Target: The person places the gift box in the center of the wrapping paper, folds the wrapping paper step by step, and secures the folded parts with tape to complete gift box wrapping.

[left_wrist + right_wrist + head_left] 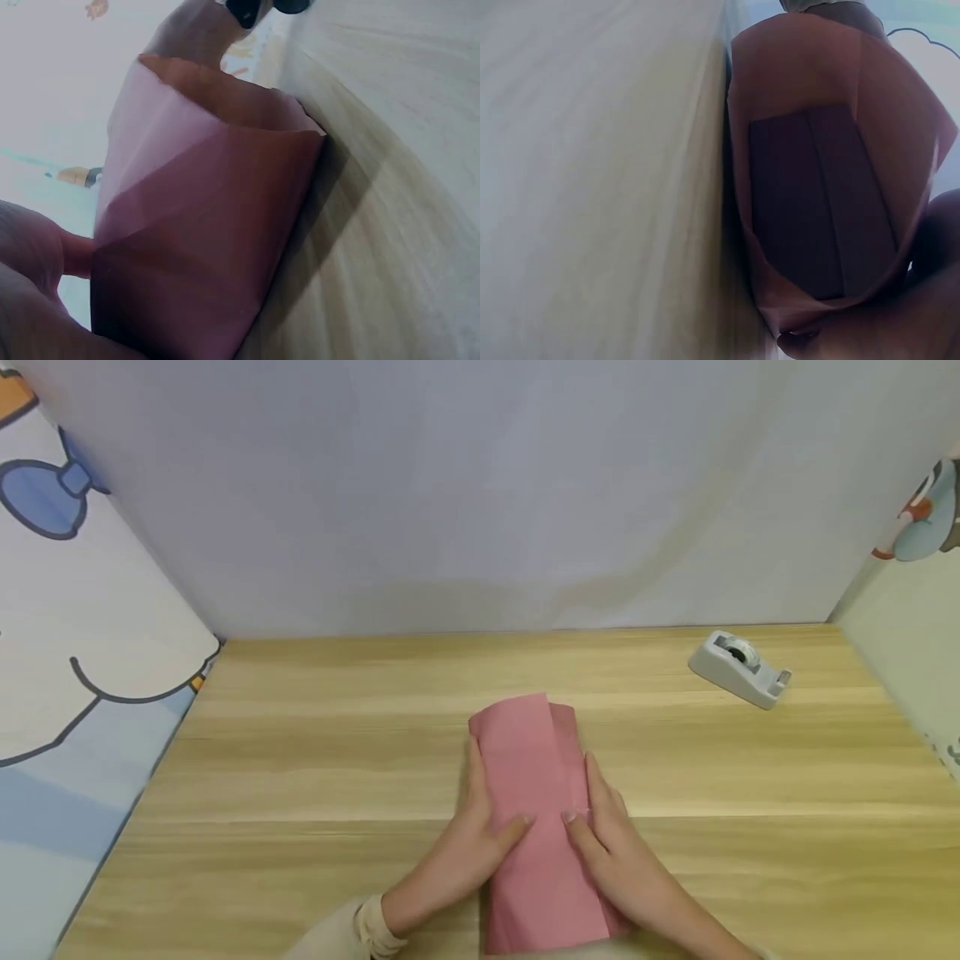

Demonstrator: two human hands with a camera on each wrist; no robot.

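Pink paper [528, 760] lies on the table in front of me, wrapped into a long tube with overlapping edges on top. My left hand [476, 839] grips its left side, thumb on top and fingers along the side. On the opposite side my right hand [618, 860] holds it the same way. In the left wrist view the paper [202, 202] has creased faces and a gaping end. Through an open end in the right wrist view, a dark block-like thing [817, 210] with a line down its face shows inside; its kind cannot be made out.
A white tape dispenser [738, 668] with a roll in it stands at the back right of the wooden table [315, 760]. A pale wall [480, 493] rises behind the table, and cartoon-printed panels [82, 610] flank it.
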